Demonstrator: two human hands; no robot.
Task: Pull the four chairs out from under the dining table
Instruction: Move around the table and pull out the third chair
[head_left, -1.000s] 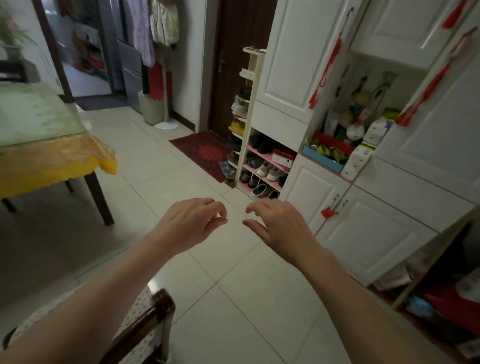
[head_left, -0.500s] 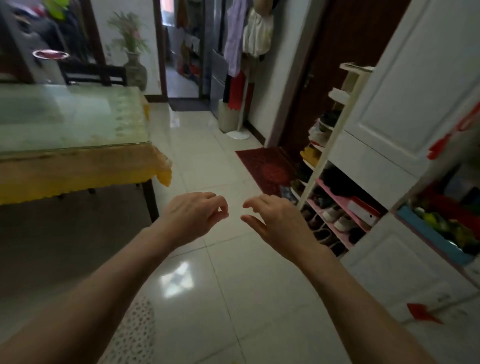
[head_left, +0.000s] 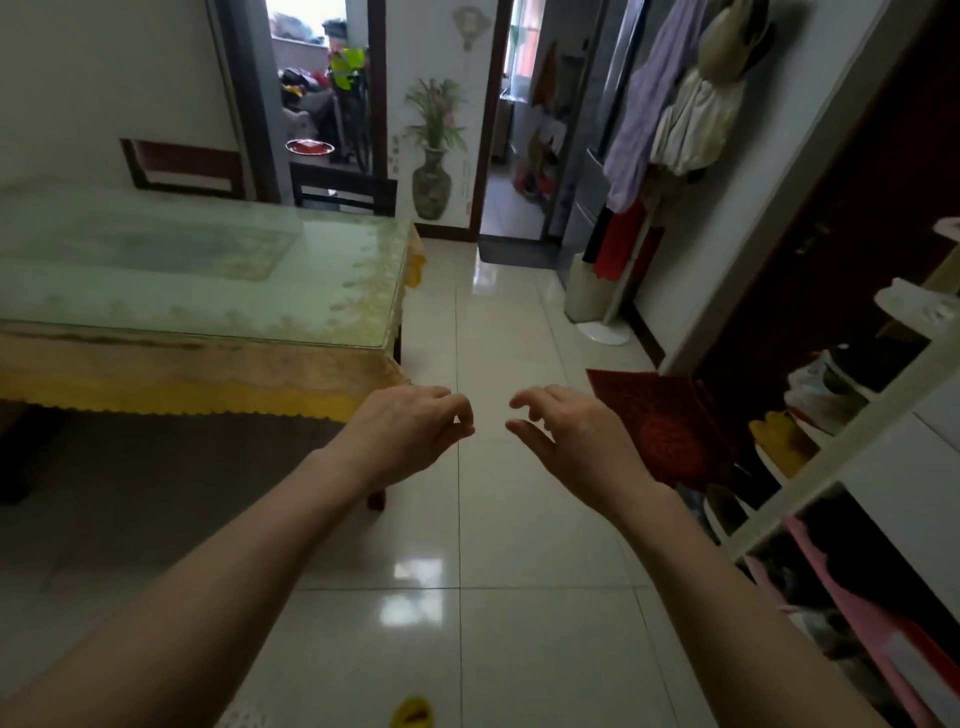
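My two bare arms reach forward over a glossy tiled floor (head_left: 498, 519). My left hand (head_left: 410, 434) sits at centre frame, fingers curled loosely with thumb and forefinger nearly meeting, holding nothing. My right hand (head_left: 571, 441) is just beside it, fingers spread and bent, also empty. The desk (head_left: 208, 270), glass-topped with a yellow fringed cloth, fills the left of the frame. One dark chair (head_left: 343, 195) shows behind its far edge, upper centre-left, close against the desk. A red mat (head_left: 665, 426) lies at right, near a shoe rack (head_left: 831, 441).
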